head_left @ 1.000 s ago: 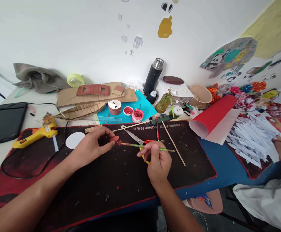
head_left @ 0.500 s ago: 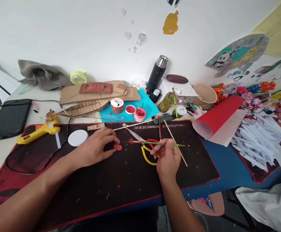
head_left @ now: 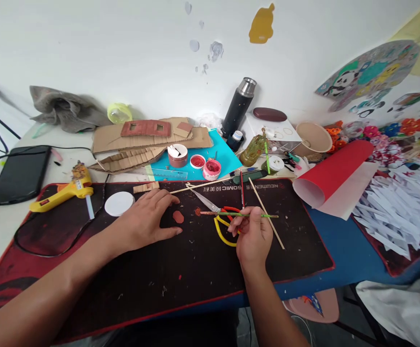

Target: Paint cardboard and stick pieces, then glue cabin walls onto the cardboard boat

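Left hand (head_left: 148, 219) flat on black mat (head_left: 195, 270), fingers spread, holding nothing; red disc (head_left: 177, 217) just beside fingertips, at its 3 o'clock. Right hand (head_left: 252, 236) pinching paintbrush (head_left: 224, 214), tip toward 9 o'clock, over scissors (head_left: 206, 203).

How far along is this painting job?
Done: the oval piece lies on the mat, its top face red. In hand: the right hand grips the brush, red tip near the piece; the left hand lies flat beside it. Left, perhaps: the cardboard behind is mostly bare brown, and the paint pots stand open.
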The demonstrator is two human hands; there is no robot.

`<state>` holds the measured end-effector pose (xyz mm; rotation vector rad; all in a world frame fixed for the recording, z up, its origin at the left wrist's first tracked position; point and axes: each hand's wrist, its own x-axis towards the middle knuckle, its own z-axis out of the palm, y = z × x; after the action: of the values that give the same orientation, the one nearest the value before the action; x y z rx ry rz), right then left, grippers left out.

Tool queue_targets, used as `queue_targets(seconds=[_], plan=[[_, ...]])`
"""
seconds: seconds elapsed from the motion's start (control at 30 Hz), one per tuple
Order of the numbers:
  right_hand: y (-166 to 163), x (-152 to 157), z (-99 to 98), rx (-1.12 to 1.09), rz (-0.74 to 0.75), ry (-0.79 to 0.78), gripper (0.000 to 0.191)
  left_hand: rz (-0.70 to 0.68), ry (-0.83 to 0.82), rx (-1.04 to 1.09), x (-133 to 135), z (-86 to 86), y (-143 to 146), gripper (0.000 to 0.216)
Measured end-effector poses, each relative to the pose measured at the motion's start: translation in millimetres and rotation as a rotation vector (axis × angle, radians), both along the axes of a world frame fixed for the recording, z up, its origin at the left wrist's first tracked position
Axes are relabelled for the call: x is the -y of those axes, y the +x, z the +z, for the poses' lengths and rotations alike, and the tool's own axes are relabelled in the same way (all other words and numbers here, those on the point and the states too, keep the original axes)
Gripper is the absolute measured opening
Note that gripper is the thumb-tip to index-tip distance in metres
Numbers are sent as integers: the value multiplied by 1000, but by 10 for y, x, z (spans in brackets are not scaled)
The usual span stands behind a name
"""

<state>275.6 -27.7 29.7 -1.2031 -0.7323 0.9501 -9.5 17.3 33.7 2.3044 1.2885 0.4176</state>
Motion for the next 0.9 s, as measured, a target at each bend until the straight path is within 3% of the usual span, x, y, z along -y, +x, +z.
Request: queue_targets(seconds=[0.23, 0.53, 0.63, 0.73, 0.9], plan=[[-4, 3, -9, -6, 6, -13, 51, 50, 114, -148, 54, -36, 121, 43], [3, 16, -22, -6, 28, -8, 49, 37, 42, -25, 45, 24, 143, 17], [3, 15, -15, 8, 33, -10, 49, 45, -42, 69, -3, 77, 90, 20], [4, 13, -10, 13, 40, -8, 49, 29, -226, 213, -77, 170, -18, 24], [7, 17, -11, -17, 46, -7, 50, 115, -453, 502, -140, 356, -135, 35]])
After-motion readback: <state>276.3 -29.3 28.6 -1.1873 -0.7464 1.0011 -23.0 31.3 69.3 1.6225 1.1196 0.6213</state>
